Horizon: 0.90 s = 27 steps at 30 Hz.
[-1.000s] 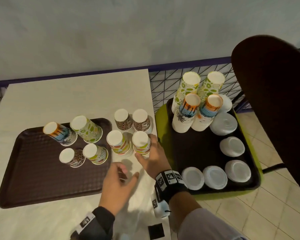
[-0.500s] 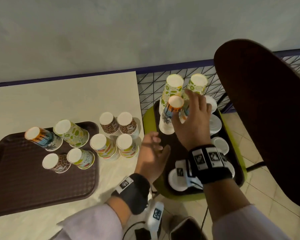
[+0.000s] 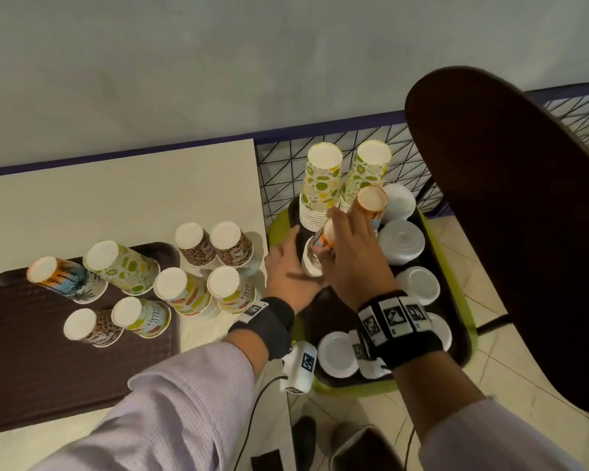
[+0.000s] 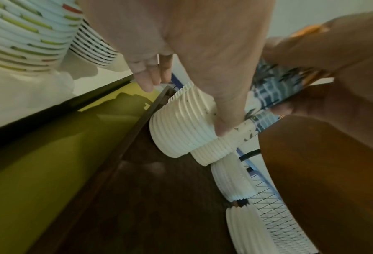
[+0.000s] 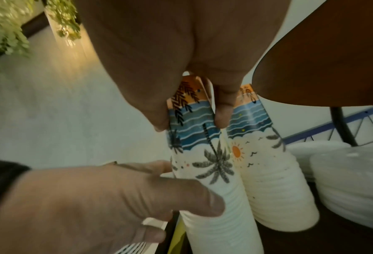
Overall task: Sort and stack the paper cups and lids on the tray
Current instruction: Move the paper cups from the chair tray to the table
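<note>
A stack of inverted palm-print cups (image 3: 322, 241) stands at the near left of the dark tray (image 3: 323, 311) on the green stool. My right hand (image 3: 340, 239) pinches the stack's top cup (image 5: 192, 123) from above. My left hand (image 3: 288, 266) grips the stack's ribbed lower rims (image 4: 181, 130), thumb pressed against them. A second palm-print stack (image 3: 371, 202) stands just behind. Two taller lime-print stacks (image 3: 322, 185) rise at the tray's far edge. White lids (image 3: 402, 243) lie in piles along its right side.
On the table, a brown tray (image 3: 31, 368) holds a palm cup (image 3: 65, 278), a lime cup (image 3: 123, 266) and two smaller cups. Several cup stacks (image 3: 198, 246) stand beside it. A dark chair back (image 3: 524, 232) looms on the right.
My right hand has dropped from the stack tops onto the near palm-print stack. The left hand has reached in from the table edge and taken hold of its base.
</note>
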Available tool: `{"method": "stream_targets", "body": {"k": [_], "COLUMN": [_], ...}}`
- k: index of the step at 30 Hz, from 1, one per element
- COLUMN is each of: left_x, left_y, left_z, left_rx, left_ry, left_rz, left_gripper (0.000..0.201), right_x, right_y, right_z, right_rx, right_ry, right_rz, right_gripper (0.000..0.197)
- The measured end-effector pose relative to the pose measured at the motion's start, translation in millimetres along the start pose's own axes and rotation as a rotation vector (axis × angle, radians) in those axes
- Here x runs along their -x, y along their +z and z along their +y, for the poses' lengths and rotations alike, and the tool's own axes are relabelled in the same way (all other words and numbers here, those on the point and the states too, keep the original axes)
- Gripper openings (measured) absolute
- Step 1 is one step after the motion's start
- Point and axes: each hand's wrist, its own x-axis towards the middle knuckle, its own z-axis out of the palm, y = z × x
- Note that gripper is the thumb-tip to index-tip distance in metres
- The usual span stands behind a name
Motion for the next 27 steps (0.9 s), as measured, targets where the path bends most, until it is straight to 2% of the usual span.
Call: {"method": "stream_targets", "body": {"k": [2, 5, 9, 11, 13, 15, 17, 20, 21, 23, 25, 27], "left_x": [-2.4, -10.5, -16.8, -15.1, -10.0, -3.6, 5.7, 29.7, 40.1, 62.7, 85.9, 105.3], "left_y": [0.6, 8.0, 20.9, 24.1, 19.7, 13.3, 4.3, -17.0, -25.3, -40.8, -53.1, -61.5], "left_z": [2.3, 1.5, -9.1, -9.7, -5.2, -2.9, -2.2, 1.9, 4.0, 1.0, -5.6, -16.7], "left_rx": [-0.040, -0.117, -0.057, 0.001, 0.051, 0.135, 0.219, 0.365, 0.400, 0.426, 0.458, 0.506], "left_ry": [0.080, 0.173, 0.200, 0.210, 0.206, 0.204, 0.206, 0.167, 0.151, 0.108, 0.075, 0.030], "left_rz": [-0.052, -0.132, -0.185, -0.183, -0.160, -0.132, -0.095, -0.105, -0.124, -0.146, -0.147, -0.116], "left_gripper": [0.118, 0.112, 0.110, 0.099, 0.078, 0.070, 0.074, 0.075, 0.075, 0.078, 0.084, 0.083], "right_x": [15.1, 38.4, 59.1, 60.0, 57.2, 53.7, 47.9, 30.1, 21.1, 3.7, -11.0, -23.6], "right_y": [-3.4, -7.7, -10.5, -12.2, -17.0, -25.1, -33.9, -37.8, -35.4, -24.7, -7.7, 11.9], "right_z": [2.5, 11.0, 25.1, 26.1, 22.9, 19.4, 19.5, 32.0, 39.8, 56.3, 67.6, 70.3], "right_rx": [-0.090, -0.184, -0.261, -0.272, -0.311, -0.446, -0.613, -0.697, -0.681, -0.626, -0.505, -0.368], "right_ry": [0.019, 0.073, 0.103, 0.086, 0.010, -0.029, 0.049, 0.341, 0.457, 0.616, 0.577, 0.511], "right_rz": [0.031, 0.071, 0.116, 0.118, 0.115, 0.133, 0.236, 0.451, 0.436, 0.281, 0.159, 0.113], "right_gripper": [0.055, 0.052, 0.047, 0.045, 0.041, 0.040, 0.040, 0.042, 0.045, 0.055, 0.068, 0.079]}}
